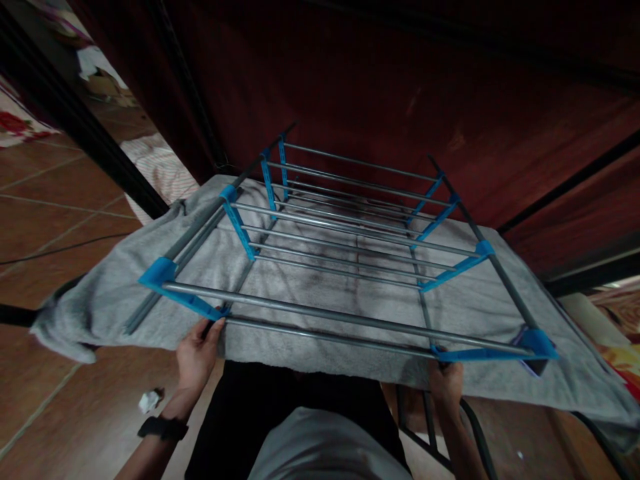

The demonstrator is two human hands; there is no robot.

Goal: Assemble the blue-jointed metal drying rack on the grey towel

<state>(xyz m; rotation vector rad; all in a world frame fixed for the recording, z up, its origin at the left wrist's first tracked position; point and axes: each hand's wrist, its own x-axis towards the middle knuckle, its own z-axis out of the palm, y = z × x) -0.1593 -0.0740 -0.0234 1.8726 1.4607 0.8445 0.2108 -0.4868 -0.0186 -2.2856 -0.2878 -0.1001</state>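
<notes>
A folding drying rack (350, 233) with grey metal rods and blue plastic joints stands in front of me. A grey towel (320, 293) lies spread under its upper rods and hangs over the near edge. My left hand (196, 357) grips the towel's near edge by the left blue corner joint (165, 275). My right hand (446, 381) is closed on the towel's edge under the right blue corner joint (537, 347). A black watch (163, 428) sits on my left wrist.
A dark red curtain (400, 87) hangs behind the rack. Brown floor tiles (60, 220) spread to the left, with a crumpled white scrap (149, 401) near my feet. A black post (85, 133) slants at the left, and patterned fabric (620, 353) lies at the right.
</notes>
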